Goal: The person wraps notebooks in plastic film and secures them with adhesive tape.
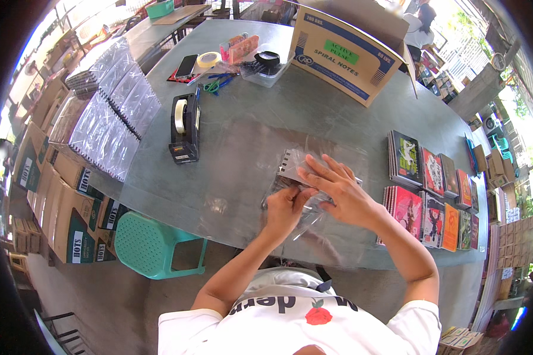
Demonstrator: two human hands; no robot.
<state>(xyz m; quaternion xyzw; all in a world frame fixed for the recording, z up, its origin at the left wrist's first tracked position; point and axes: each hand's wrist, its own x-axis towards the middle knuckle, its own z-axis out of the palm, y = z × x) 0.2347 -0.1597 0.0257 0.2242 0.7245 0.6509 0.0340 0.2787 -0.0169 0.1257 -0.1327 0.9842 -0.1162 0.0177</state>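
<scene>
A spiral notebook (292, 164) wrapped in a clear plastic sleeve lies on the grey table (237, 148) in front of me. My right hand (333, 182) rests flat across it with fingers spread, pressing the plastic down. My left hand (284, 206) pinches the near edge of the clear wrap just below the notebook. More loose clear plastic spreads under and around the notebook.
A black tape dispenser (184, 127) stands left of centre. Wrapped notebooks (109, 112) are piled at the left, colourful notebooks (432, 189) in rows at the right. A cardboard box (343, 53), scissors (215, 84), tape roll (208, 59), phone (186, 65) and a plastic tray lie farther back. A green stool (151, 242) stands below.
</scene>
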